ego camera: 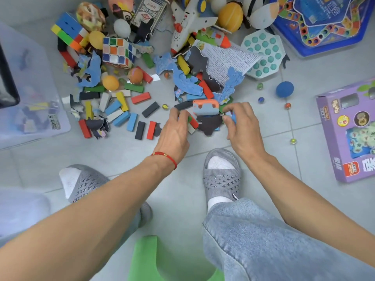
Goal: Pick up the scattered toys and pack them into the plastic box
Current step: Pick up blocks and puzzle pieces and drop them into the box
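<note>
— Where were the hands?

— Both were down at the near edge of the toy heap (154, 78) on the tiled floor (182, 179). The left hand (174, 132) had its fingers curled over a pile of small blocks (191, 121); the right hand (241, 126) pinched a small blue piece (233, 116).

— Between them?

— An orange-and-blue toy (206, 107) lying on a dark puzzle piece (209, 123).

— And the plastic box (30, 94)?

— At the far left — clear-walled, a few pieces already showing inside, well apart from both hands. A purple carton (349, 134) lay at the right.
</note>
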